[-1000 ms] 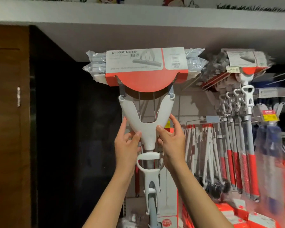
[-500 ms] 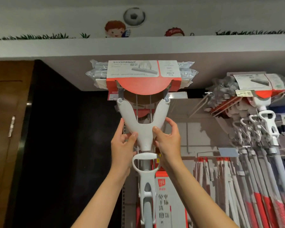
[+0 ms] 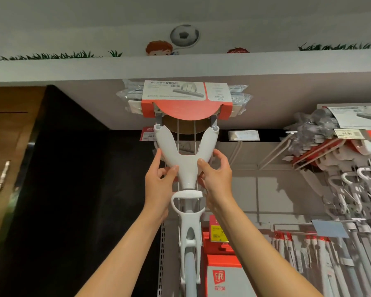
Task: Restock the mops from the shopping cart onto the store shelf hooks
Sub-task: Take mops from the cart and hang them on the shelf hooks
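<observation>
I hold a white sponge mop (image 3: pixel 186 168) upright, head up, in front of the top of the shelf. Its plastic-wrapped head carries a red and white card label (image 3: pixel 185 99) and sits just under the grey shelf top. My left hand (image 3: pixel 159 183) grips the left side of the Y-shaped yoke, thumb on its front. My right hand (image 3: pixel 215 179) grips the right side the same way. The mop's wringer handle (image 3: pixel 186 202) and shaft run down between my forearms. Wire hooks (image 3: pixel 236 151) jut from the back panel just right of the mop; whether the mop hangs on one is hidden.
More mops (image 3: pixel 351 151) hang in a packed row at the upper right, with red-handled ones (image 3: pixel 308 254) below. A price tag (image 3: pixel 149 135) sits behind the yoke. A red FIFO box (image 3: pixel 221 275) stands at the bottom. A dark panel (image 3: pixel 73 189) and wooden door (image 3: pixel 2 157) fill the left.
Both hands have raised the mop higher toward the shelf top and keep the same grip on the yoke. My view has tilted upward, so the wall drawings above now show.
</observation>
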The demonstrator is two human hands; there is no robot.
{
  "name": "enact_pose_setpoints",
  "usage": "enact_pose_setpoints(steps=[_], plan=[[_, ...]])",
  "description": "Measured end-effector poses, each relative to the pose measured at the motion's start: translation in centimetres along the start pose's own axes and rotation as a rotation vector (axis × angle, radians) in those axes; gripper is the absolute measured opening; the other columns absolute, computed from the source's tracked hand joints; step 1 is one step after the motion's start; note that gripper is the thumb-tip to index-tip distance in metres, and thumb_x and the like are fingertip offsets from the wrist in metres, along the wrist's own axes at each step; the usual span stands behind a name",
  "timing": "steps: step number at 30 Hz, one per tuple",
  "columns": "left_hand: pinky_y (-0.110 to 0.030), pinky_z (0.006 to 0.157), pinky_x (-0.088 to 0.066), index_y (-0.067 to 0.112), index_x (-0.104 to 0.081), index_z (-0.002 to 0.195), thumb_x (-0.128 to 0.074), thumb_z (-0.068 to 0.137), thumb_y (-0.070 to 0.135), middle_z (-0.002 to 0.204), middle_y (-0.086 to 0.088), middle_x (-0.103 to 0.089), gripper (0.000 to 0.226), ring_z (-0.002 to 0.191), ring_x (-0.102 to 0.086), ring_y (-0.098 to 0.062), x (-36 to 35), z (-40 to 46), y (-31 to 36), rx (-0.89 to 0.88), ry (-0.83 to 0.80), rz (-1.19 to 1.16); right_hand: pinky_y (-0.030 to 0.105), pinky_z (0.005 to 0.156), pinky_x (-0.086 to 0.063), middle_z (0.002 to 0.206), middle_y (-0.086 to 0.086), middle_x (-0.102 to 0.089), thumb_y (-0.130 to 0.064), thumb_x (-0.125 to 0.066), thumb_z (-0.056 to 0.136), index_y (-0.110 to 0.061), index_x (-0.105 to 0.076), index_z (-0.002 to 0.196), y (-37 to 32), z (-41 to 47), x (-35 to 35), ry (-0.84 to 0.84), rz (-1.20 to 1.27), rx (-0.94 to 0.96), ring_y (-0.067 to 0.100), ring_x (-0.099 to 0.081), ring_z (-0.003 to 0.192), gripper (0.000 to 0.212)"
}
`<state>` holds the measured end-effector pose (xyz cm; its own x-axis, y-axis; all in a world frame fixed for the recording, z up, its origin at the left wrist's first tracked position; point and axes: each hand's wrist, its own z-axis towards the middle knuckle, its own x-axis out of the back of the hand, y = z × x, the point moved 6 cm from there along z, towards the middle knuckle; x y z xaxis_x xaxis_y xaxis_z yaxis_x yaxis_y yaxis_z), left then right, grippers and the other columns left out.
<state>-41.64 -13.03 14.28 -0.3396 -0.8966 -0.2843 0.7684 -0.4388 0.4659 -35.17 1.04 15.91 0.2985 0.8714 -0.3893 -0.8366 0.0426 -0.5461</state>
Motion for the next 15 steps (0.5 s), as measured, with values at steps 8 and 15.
enact_pose_setpoints(steps=[8, 15], plan=[[-0.04, 0.089, -0.06, 0.039, -0.034, 0.153, -0.067, 0.095, 0.016, 0.136, -0.004, -0.062, 0.071, 0.116, -0.067, -0.023, -0.1, 5.1, -2.7, 0.0, -0.057, -0.094, 0.044, 0.08, -0.062, 0.118, 0.015, -0.067, -0.008, -0.067, 0.093, -0.03, -0.055, 0.124, 3.3, 5.1, -1.3, 0.02, 0.024, -0.038, 0.031, -0.072, 0.097, 0.04], [-0.041, 0.076, -0.063, 0.037, -0.033, 0.154, -0.069, 0.093, 0.012, 0.112, -0.006, -0.071, 0.075, 0.097, -0.073, -0.018, 0.3, 8.6, -4.7, 0.008, -0.074, -0.115, 0.056, 0.09, -0.056, 0.116, 0.02, -0.07, -0.002, -0.064, 0.095, -0.019, -0.052, 0.142, 5.7, 7.9, -2.7, 0.015, 0.096, -0.117, 0.038, -0.071, 0.097, 0.051]])
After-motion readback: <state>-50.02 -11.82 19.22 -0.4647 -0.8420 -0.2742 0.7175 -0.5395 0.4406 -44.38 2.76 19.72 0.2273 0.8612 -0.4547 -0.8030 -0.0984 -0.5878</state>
